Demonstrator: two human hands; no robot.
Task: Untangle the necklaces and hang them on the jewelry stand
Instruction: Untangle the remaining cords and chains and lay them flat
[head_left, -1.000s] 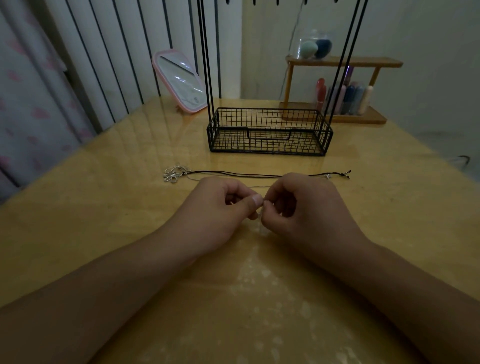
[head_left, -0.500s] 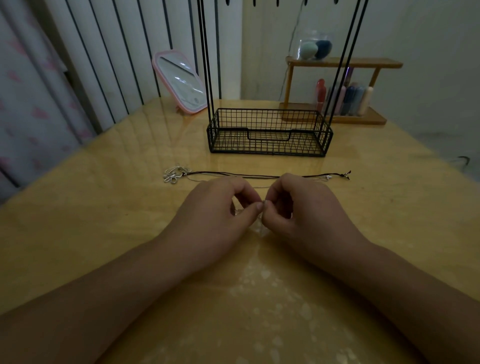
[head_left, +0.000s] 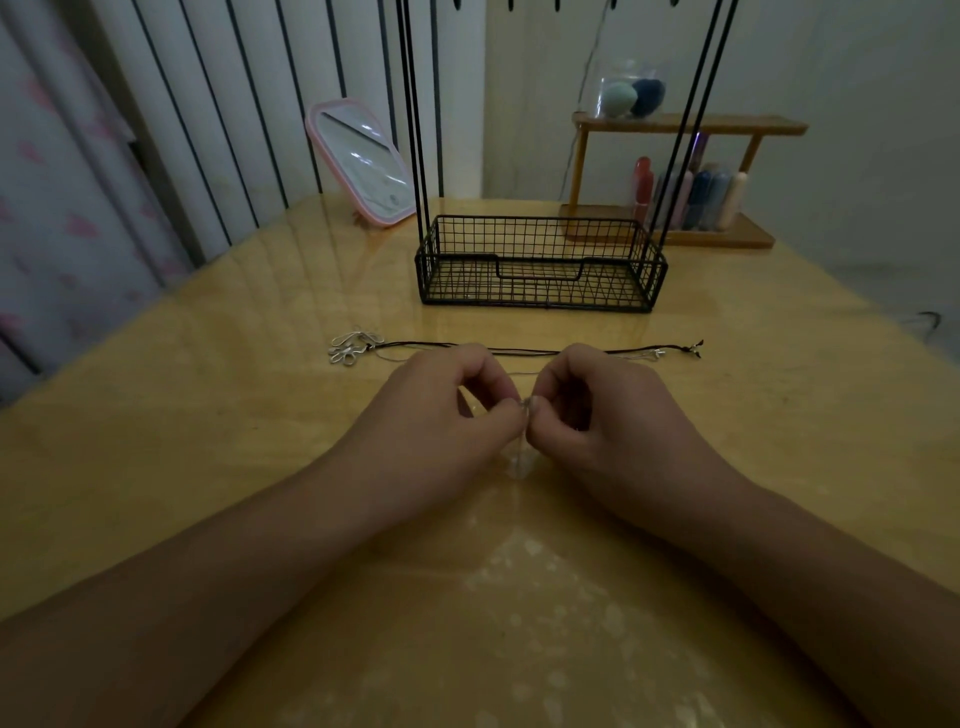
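Little has been moved since earlier: a thin silver chain (head_left: 525, 402) is still pinched between the curled left hand (head_left: 441, 415) and right hand (head_left: 608, 415). Just beyond, a black cord necklace (head_left: 519, 351) is laid on the table (head_left: 208, 467), before the jewelry stand (head_left: 540, 265).

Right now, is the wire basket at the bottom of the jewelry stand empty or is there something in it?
Empty, as far as shows: through the basket mesh only bare wire floor is visible.
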